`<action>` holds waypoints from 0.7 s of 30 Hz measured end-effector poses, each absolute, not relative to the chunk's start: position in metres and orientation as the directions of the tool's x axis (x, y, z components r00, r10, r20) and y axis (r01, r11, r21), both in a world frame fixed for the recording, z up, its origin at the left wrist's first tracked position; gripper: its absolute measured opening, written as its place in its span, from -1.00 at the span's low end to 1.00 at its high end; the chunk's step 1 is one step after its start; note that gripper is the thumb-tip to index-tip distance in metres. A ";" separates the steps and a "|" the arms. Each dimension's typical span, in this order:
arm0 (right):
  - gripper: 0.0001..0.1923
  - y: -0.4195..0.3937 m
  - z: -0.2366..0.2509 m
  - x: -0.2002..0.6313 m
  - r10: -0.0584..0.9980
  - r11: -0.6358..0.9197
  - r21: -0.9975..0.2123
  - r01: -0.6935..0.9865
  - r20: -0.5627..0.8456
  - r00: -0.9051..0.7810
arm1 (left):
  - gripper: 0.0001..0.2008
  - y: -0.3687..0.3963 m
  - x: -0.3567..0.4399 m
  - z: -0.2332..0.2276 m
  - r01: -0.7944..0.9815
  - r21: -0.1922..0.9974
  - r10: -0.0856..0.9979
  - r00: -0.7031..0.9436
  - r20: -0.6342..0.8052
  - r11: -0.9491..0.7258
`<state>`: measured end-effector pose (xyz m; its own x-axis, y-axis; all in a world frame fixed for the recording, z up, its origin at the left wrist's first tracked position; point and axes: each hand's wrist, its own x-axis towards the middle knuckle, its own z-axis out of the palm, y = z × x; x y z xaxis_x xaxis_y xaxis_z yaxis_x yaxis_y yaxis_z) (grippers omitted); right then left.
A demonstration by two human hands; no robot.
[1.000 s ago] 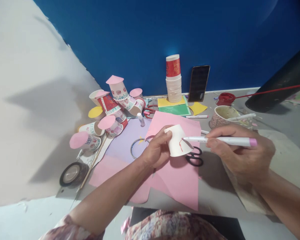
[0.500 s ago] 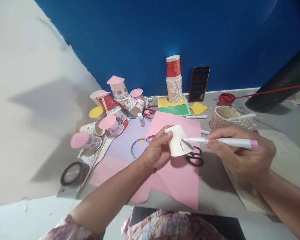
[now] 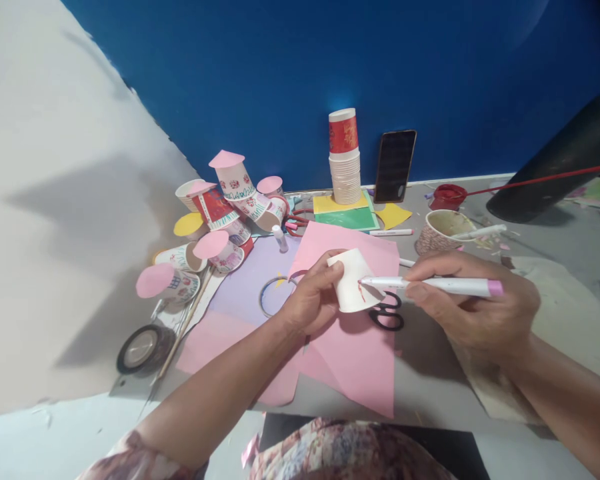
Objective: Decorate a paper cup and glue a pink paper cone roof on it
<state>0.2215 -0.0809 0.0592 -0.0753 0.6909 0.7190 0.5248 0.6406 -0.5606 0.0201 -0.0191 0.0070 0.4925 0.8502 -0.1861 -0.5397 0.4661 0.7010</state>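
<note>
Left hand (image 3: 313, 300): I grip the white paper cup (image 3: 353, 290), tilted.
Right hand (image 3: 473, 310): I pinch the marker (image 3: 433, 285), tip touching cup.

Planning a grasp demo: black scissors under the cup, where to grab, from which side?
Grip the black scissors at the finger loops, coming from the near side, from above. They lie flat on the pink paper; the blades run under the paper cup, so only the loops are exposed.

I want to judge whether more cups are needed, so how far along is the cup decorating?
Done: a pile of decorated cups, several with pink paper caps. In hand: the left hand holds a plain cup while the right hand draws its first red marks with a marker. Left: the stack of cups.
</note>
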 end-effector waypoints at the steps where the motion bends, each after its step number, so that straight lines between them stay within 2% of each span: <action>1: -0.84 -0.081 0.058 0.222 0.693 0.633 -0.564 0.531 0.718 -0.064 | -0.47 -0.019 0.020 0.008 -0.541 0.698 0.849 0.495 -0.187 0.469; 5: -0.85 -0.083 0.055 0.223 0.687 0.614 -0.559 0.557 0.726 -0.030 | -0.47 -0.019 0.020 0.008 -0.551 0.691 0.851 0.492 -0.185 0.469; 12: -0.85 -0.081 0.061 0.219 0.668 0.661 -0.543 0.518 0.740 -0.078 | -0.47 -0.019 0.020 0.007 -0.540 0.703 0.853 0.488 -0.188 0.464; 18: -0.85 -0.080 0.057 0.223 0.658 0.610 -0.530 0.589 0.753 -0.004 | -0.47 -0.020 0.020 0.009 -0.553 0.689 0.852 0.489 -0.188 0.469; 21: -0.85 -0.080 0.059 0.220 0.666 0.624 -0.539 0.565 0.745 -0.025 | -0.47 -0.020 0.020 0.009 -0.553 0.689 0.851 0.491 -0.186 0.469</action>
